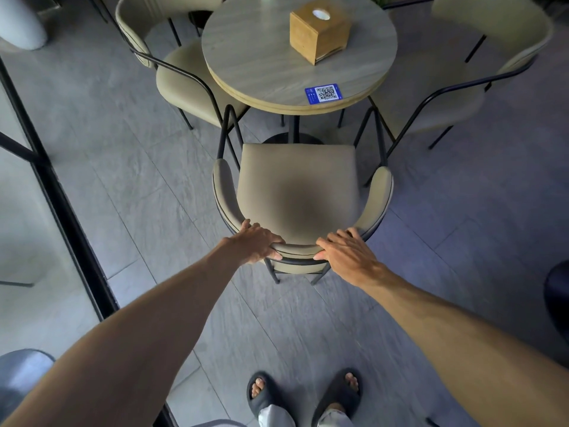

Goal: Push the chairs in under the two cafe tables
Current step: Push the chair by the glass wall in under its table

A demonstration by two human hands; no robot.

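Both hands — left hand [257, 241], right hand [346, 246] — clenched on chair [297, 180] backrest; desk [277, 75] straight ahead — push forward.

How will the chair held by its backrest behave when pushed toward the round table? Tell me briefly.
The chair probably slides rather than rolls: its thin metal legs show no wheels, and the tiled floor looks smooth. It is likely fairly light, given the slim frame and padded shell. With the left hand and right hand pushing high on the backrest, it may tip forward if a leg catches.
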